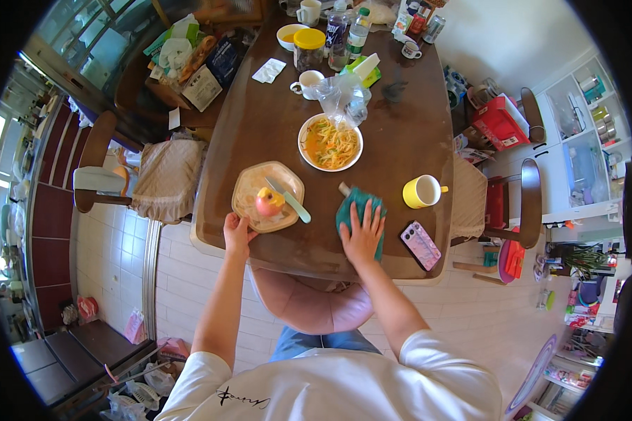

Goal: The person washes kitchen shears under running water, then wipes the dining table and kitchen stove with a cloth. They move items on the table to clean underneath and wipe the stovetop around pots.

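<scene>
My left hand (238, 234) pinches the lower left rim of a beige angular plate (245, 181). On the plate sit a partly peeled apple (268, 204) and a knife with a pale green handle (296, 207), whose end juts past the rim. Fingers spread, my right hand (363, 237) lies flat on a folded teal cloth (361, 199) on the dark table (321, 252). Its palm hides part of the cloth. To the right of that hand are a yellow mug (414, 193) and a phone in a pink patterned case (420, 244).
A white bowl of shredded food (331, 143) stands mid-table, a clear plastic bag (342, 100) touching its far rim. Behind are a white cup (308, 84), a yellow-lidded jar (309, 50) and several bottles. A pink chair (316, 308) is against the near edge; covered chairs flank the table.
</scene>
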Available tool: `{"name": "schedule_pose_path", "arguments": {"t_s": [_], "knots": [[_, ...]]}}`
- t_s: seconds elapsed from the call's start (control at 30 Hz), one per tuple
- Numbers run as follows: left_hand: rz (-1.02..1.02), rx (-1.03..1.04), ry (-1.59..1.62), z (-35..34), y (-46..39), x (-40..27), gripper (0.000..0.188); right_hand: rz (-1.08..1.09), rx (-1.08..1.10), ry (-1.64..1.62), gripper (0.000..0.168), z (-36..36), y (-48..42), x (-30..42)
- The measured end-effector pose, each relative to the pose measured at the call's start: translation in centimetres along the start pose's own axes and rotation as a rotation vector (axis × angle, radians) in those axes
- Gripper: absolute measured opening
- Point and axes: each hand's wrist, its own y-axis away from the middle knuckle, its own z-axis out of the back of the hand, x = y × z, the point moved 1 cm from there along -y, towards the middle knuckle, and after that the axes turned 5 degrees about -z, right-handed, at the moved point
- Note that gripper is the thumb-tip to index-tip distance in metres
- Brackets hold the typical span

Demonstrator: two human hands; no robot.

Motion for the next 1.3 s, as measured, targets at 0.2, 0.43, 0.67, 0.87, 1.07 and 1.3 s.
{"name": "schedule_pose_path", "arguments": {"t_s": [0.2, 0.43, 0.67, 0.87, 1.07, 1.3], "knots": [[0.011, 0.04, 0.045, 0.1, -3.0, 0.1, 0.012, -0.033, -0.093, 0.08, 0.05, -3.0, -5.9, 1.1], [-0.025, -0.074, 0.108, 0.5, 0.5, 0.5, 0.019, 0.141, 0.02, -0.067, 0.052, -2.6, -2.3, 5.7], [-0.246, -0.001, -0.117, -4.2, 10.5, 3.1, 0.014, 0.397, 0.182, -0.312, 0.046, 1.7, 4.8, 5.1], [-0.511, 0.499, -0.468, -21.8, 13.2, 6.3, 0.025, 0.399, 0.225, -0.306, 0.028, 3.8, 7.0, -4.4], [-0.925, 0.474, -0.93, -37.0, 14.2, 7.1, 0.085, 0.441, 0.263, -0.315, 0.033, 5.3, 8.9, -10.7], [-0.893, 0.309, -1.086, -40.5, 14.3, 8.6, 0.086, 0.409, 0.494, -0.68, 0.042, 4.2, 7.3, -12.6]]}}
